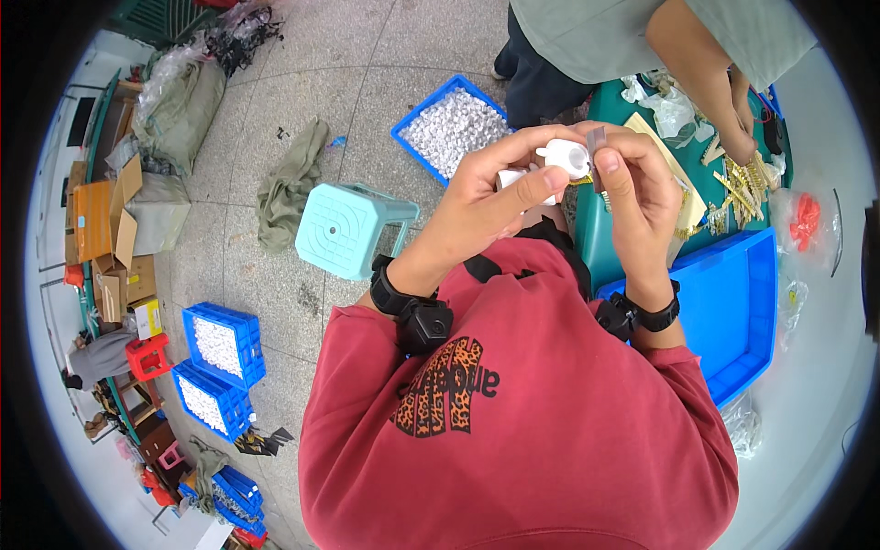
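Both my hands are raised together in front of my chest. My left hand (495,188) is closed around a small white plastic part (566,159) with a round hollow, and a second white piece (515,178) shows between its fingers and thumb. My right hand (637,188) pinches a thin, flat, grey-brown strip (598,158) between thumb and fingers. The strip stands upright against the right side of the white part; whether they are joined I cannot tell.
Beyond my hands, a blue crate (454,128) of small white parts sits on the floor. At right, a green table (596,229) bears gold-coloured strips (744,188) near another person's hand (736,142) and an empty-looking blue tray (724,302). A pale turquoise stool (344,229) stands left.
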`<state>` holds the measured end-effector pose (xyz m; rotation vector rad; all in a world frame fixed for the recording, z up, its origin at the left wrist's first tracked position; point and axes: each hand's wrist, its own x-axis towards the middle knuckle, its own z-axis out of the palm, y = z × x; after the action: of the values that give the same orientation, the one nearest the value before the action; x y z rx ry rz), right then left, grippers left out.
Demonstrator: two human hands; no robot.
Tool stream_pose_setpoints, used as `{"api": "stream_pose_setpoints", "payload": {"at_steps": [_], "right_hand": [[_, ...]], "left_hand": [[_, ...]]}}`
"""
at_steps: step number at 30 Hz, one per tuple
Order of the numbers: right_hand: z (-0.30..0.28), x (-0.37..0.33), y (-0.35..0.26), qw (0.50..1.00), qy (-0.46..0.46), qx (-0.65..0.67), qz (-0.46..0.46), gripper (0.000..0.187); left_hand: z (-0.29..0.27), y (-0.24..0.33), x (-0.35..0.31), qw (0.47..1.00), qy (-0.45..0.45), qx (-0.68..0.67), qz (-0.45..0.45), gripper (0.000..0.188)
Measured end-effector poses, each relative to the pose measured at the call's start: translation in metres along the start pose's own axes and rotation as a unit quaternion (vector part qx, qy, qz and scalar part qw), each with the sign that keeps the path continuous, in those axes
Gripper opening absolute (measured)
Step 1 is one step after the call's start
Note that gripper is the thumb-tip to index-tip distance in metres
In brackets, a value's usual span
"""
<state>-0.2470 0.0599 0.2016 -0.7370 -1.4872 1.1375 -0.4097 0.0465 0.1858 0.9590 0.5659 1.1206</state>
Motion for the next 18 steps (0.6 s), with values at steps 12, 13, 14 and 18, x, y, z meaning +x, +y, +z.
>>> {"api": "stream_pose_setpoints", "payload": {"at_steps": [12, 13, 14, 18], "right_hand": [[-0.003, 0.000, 0.009, 0.999, 0.003, -0.035, -0.003, 0.012], [-0.004, 0.000, 0.011, 0.999, 0.006, -0.036, 0.009, 0.012], [-0.005, 0.002, 0.013, 0.999, 0.006, -0.036, 0.009, 0.012], [-0.016, 0.007, 0.015, 0.991, 0.127, -0.029, -0.013, 0.012]], "left_hand": [[0.003, -0.003, 0.002, 0.999, 0.040, 0.032, -0.004, 0.036], [0.002, -0.002, 0.004, 0.998, 0.045, 0.036, -0.023, 0.036], [0.002, -0.002, 0.006, 0.997, 0.050, 0.041, -0.043, 0.035], [-0.030, -0.041, 0.044, 0.985, 0.116, 0.129, 0.007, 0.032]]}}
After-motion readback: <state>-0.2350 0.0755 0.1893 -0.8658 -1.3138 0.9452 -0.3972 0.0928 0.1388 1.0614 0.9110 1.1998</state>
